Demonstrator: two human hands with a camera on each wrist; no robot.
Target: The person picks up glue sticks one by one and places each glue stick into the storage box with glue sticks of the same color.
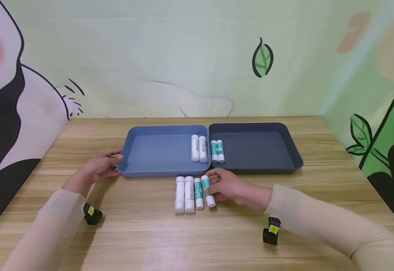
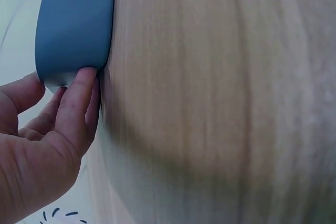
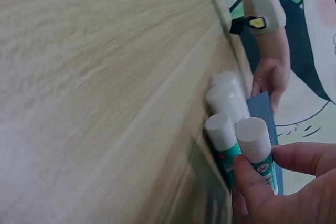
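My right hand (image 1: 228,185) pinches a small glue stick (image 3: 255,139) with a white cap and green label between thumb and fingers. In the head view this glue stick (image 1: 208,191) is slightly tilted at the right end of a row. Beside it lie another small green-labelled glue stick (image 1: 198,193) and two larger white glue sticks (image 1: 184,195). At the left end of the blue tray (image 1: 163,174), my left hand (image 1: 98,166) holds the corner. The left wrist view shows its thumb at the tray's (image 2: 76,19) rim and its fingers low against the end wall.
Two large white sticks (image 1: 198,148) lie at the blue tray's right side. A dark grey tray (image 1: 257,150) adjoins it, with two small green-labelled sticks (image 1: 217,151) at its left side. Both trays stand on the wooden table (image 1: 142,233), before a painted wall (image 1: 132,67).
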